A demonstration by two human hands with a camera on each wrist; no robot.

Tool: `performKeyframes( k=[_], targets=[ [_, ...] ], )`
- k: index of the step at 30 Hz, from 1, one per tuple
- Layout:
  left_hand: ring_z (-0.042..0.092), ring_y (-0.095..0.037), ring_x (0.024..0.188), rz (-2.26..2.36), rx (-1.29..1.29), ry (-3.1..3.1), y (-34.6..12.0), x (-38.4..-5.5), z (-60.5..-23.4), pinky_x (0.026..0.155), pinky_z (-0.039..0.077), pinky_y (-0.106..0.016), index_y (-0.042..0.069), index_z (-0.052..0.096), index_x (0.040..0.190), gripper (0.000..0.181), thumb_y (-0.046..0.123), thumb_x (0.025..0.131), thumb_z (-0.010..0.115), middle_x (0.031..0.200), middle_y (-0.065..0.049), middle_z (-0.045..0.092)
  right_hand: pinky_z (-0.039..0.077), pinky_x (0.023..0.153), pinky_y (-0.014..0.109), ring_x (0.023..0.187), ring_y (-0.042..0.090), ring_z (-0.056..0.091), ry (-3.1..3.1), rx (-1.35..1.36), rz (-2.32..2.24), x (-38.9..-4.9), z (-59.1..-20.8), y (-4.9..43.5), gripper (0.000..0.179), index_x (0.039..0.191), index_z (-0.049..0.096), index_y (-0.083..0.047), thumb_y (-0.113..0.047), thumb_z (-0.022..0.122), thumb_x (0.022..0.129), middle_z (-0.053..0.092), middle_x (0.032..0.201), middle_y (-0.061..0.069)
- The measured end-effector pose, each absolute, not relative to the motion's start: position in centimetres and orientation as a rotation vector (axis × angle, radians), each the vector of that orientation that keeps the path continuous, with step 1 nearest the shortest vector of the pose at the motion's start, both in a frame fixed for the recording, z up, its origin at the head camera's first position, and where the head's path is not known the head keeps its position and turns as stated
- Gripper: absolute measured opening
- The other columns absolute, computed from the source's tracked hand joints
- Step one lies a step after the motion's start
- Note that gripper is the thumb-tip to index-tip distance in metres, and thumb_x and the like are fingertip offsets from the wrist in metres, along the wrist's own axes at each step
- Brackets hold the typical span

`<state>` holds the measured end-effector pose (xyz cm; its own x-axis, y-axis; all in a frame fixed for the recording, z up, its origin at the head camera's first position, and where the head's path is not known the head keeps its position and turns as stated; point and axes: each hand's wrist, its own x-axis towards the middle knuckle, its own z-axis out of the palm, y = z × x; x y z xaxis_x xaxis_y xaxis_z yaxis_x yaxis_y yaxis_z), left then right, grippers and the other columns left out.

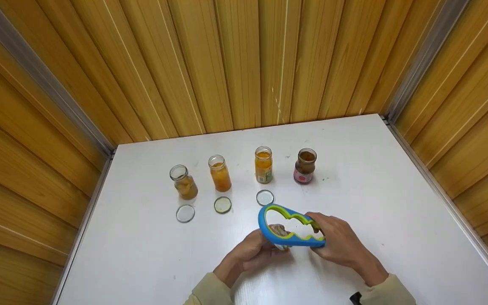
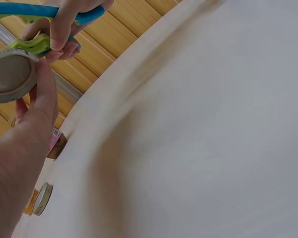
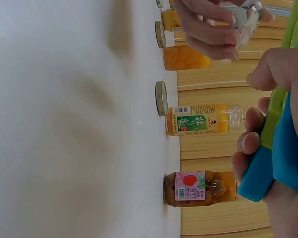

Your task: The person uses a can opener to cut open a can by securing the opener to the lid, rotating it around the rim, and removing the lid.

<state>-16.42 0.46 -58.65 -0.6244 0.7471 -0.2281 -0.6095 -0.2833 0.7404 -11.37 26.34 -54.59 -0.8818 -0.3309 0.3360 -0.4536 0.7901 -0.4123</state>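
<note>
My right hand grips a blue and green jar opener by its handle end, its toothed loop held out over the table. With thumb and fingers, my left hand pinches a round metal jar lid, whose hollow underside faces the left wrist camera. The lid overlaps the opener's loop in the head view. Nearest beyond the hands stand an orange jar with a green label and a dark brown jar with a pink label, both without lids.
Two more lidless jars stand to the left, one with pale fruit and one with orange fruit. On the table lie a left lid, a middle lid and a right lid. Wood-patterned walls border the white table.
</note>
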Motion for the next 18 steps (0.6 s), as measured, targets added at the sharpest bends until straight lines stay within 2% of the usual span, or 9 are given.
performKeyframes(
  k=[2, 4, 7, 14, 18],
  targets=[
    [0.065, -0.023, 0.107, 1.969, 0.199, 1.053, 0.2, -16.5, -58.5, 0.103, 0.051, -0.043, 0.007, 0.051, 0.150, 0.047, 0.018, 0.105, 0.058, 0.125, -0.012, 0.067, 0.053, 0.072, 0.034, 0.081, 0.006, 0.055, -2.746, 0.575, 0.699, -11.4, -54.4, 26.8, 0.073, 0.131, 0.062, -0.006, -0.017, 0.095, 0.067, 0.068, 0.101, -0.006],
    [0.065, -0.024, 0.111, 1.951, 0.200, 1.055, 0.0, -16.7, -58.5, 0.107, 0.048, -0.047, 0.011, 0.050, 0.152, 0.048, 0.029, 0.108, 0.057, 0.127, -0.011, 0.067, 0.052, 0.070, 0.032, 0.079, 0.006, 0.053, -2.763, 0.538, 0.693, -11.4, -54.3, 27.2, 0.073, 0.131, 0.063, -0.005, -0.016, 0.095, 0.067, 0.066, 0.095, -0.007],
    [0.065, -0.024, 0.114, 1.939, 0.212, 1.081, -0.2, -16.8, -58.5, 0.108, 0.048, -0.048, 0.012, 0.049, 0.153, 0.054, 0.039, 0.107, 0.057, 0.125, -0.010, 0.068, 0.051, 0.069, 0.031, 0.077, 0.008, 0.052, -2.774, 0.496, 0.679, -11.3, -54.2, 27.9, 0.073, 0.131, 0.062, -0.004, -0.015, 0.096, 0.067, 0.063, 0.091, -0.008],
    [0.065, -0.029, 0.119, 1.928, 0.216, 1.171, -0.3, -17.0, -58.5, 0.106, 0.049, -0.048, 0.015, 0.052, 0.150, 0.047, 0.038, 0.109, 0.052, 0.130, -0.013, 0.066, 0.054, 0.069, 0.035, 0.078, 0.011, 0.056, -2.766, 0.405, 0.663, -11.0, -54.4, 29.8, 0.074, 0.130, 0.063, -0.005, -0.010, 0.096, 0.064, 0.068, 0.096, -0.001],
    [0.065, -0.030, 0.121, 1.924, 0.196, 1.182, -0.3, -17.0, -58.3, 0.105, 0.050, -0.047, 0.012, 0.045, 0.156, 0.055, 0.038, 0.108, 0.054, 0.132, -0.014, 0.065, 0.052, 0.067, 0.035, 0.075, 0.011, 0.055, -2.763, 0.355, 0.653, -10.8, -54.5, 30.9, 0.073, 0.129, 0.062, -0.003, -0.008, 0.094, 0.064, 0.066, 0.090, -0.001]
  ],
)
